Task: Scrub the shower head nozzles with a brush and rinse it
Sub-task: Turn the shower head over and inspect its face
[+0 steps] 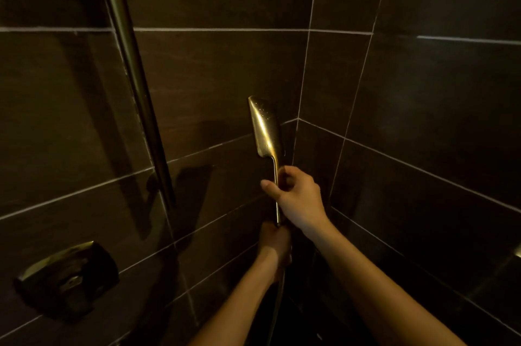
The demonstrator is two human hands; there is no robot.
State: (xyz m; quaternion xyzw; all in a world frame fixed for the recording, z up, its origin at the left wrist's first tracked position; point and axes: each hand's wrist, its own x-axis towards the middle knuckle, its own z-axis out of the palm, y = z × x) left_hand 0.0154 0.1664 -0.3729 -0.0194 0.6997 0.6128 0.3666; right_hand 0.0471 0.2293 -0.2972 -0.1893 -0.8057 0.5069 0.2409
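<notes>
Brass shower head (265, 126) upright, right hand (296, 196) wrapped around its handle, left hand (275, 241) gripping the base

Shower head (265, 126): upright near the wall corner; slide rail (132, 75) to its left; valve plate (66, 279) at lower left.

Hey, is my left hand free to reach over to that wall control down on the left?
Probably not right away. The left hand is closed around the bottom of the shower head handle, where the hose joins. Nothing visibly blocks the path to the wall control, once that hand lets go.
</notes>
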